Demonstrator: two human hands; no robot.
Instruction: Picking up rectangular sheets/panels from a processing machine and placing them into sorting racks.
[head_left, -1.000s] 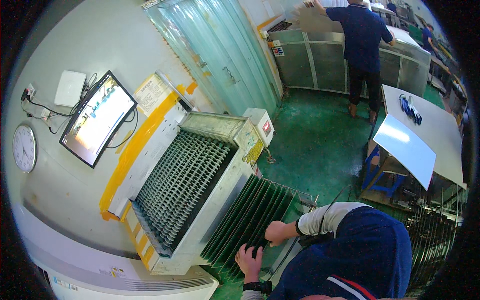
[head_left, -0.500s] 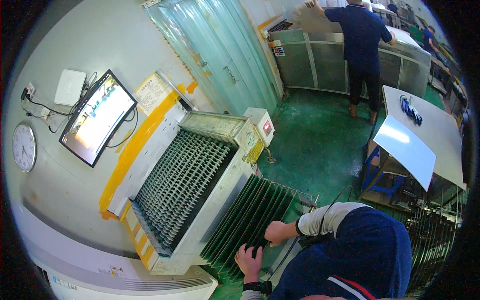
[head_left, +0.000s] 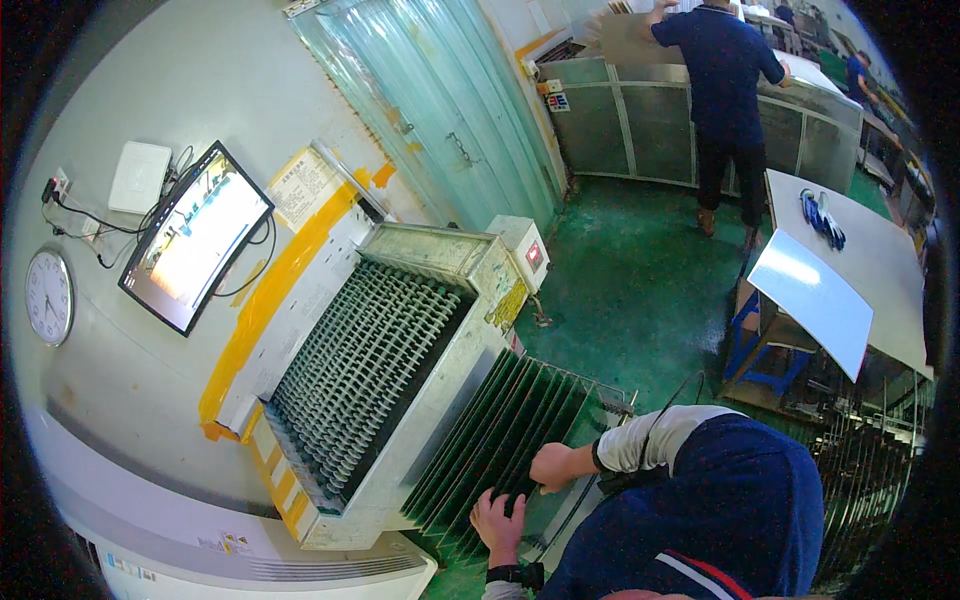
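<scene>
Thin dark green panels point(head_left: 500, 425) stand on edge, side by side, in a wire rack at the lower middle. My left hand point(head_left: 494, 522) is at the near end of the row, its fingers bent over the edge of a green panel. Farther right, my right hand point(head_left: 562, 467) is closed like a fist on the upper edge of a panel, its fingertips partly hidden. Both hands are at the side of the row closest to my body. To the left of the rack is a machine with rows of ribbed rollers point(head_left: 365, 370).
A control box point(head_left: 520, 252) is fixed to the machine's far corner. A screen point(head_left: 198, 236) hangs on the left wall. At right, a table point(head_left: 880, 270) bears gloves point(head_left: 822, 220) and a pale sheet point(head_left: 812, 300). A co-worker point(head_left: 722, 90) stands at a metal-sided bench.
My hands and the panels look unmoved. At the far bench the co-worker has shifted slightly right, with the feet placed differently, and the sheet at their left hand has moved a little.
</scene>
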